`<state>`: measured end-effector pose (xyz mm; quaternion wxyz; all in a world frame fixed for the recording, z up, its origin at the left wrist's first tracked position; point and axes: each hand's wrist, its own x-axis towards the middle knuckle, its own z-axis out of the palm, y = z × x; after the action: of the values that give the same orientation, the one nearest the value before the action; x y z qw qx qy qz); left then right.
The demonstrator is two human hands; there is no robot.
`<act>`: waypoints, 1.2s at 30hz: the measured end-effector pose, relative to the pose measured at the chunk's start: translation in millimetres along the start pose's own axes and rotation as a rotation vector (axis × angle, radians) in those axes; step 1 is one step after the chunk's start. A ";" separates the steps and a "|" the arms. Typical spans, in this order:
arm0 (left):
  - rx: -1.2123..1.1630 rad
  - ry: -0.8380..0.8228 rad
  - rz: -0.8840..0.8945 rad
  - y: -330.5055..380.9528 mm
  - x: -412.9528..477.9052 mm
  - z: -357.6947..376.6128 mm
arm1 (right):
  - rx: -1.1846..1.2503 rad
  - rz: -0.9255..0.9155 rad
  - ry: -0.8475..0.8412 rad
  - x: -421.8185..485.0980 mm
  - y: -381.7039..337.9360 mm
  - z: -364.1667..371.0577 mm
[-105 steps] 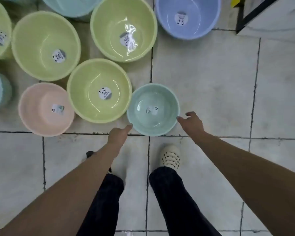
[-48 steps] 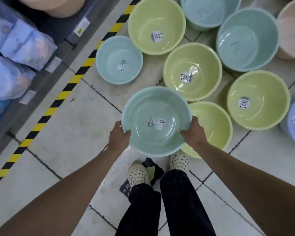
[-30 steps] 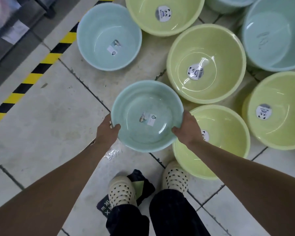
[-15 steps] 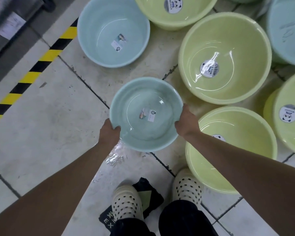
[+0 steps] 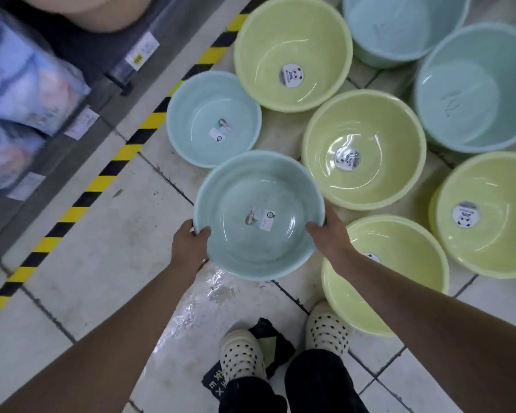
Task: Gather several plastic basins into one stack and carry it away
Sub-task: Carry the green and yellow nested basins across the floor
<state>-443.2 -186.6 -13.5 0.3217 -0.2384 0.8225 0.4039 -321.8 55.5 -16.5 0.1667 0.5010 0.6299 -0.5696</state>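
I hold a small pale-green basin [image 5: 259,189] above the tiled floor by its rim. My left hand [image 5: 189,244] grips the near-left rim and my right hand [image 5: 328,234] grips the right rim. Just beyond it, on the floor, sits a matching small pale-blue basin [image 5: 203,108] with a sticker inside. Its near edge is overlapped by the held basin. Several larger yellow-green basins lie to the right, the nearest [image 5: 399,263] partly under my right forearm, another [image 5: 367,126] right of the held basin.
A shelf [image 5: 81,114] with wrapped goods and price tags runs along the left, edged by yellow-black floor tape [image 5: 102,180]. Large teal basins [image 5: 474,84] stand at the upper right. My feet [image 5: 242,356] stand on a wet patch and a floor sticker.
The held basin has moved forward toward the small blue basin and now overlaps its near edge. My view has lifted, so the shelf on the left shows again.
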 end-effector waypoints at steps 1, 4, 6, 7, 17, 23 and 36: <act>-0.021 0.011 -0.019 18.7 -13.8 -10.2 | 0.042 0.002 -0.011 -14.8 -16.1 -6.5; -0.048 0.016 -0.029 75.9 -49.9 -41.4 | 0.118 -0.008 -0.064 -55.3 -67.4 -27.5; -0.060 0.011 -0.041 107.5 -69.9 -60.3 | 0.114 -0.002 -0.098 -78.1 -96.4 -39.4; -0.060 0.004 -0.036 122.0 -76.8 -67.7 | 0.115 -0.002 -0.107 -88.1 -109.8 -45.1; 0.082 -0.103 0.051 221.8 -73.3 -108.1 | 0.090 0.133 0.029 -115.1 -209.4 -54.5; 0.235 -0.222 0.104 254.0 1.1 -129.3 | 0.209 0.222 0.099 -93.3 -244.3 -16.0; 0.526 -0.304 0.284 273.8 137.1 -146.5 | 0.288 0.253 0.057 -23.3 -234.1 89.2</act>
<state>-764.3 -171.2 95.8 0.4320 0.0327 0.8661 0.2495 -535.9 1.7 104.2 0.1459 0.6108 0.4784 -0.6138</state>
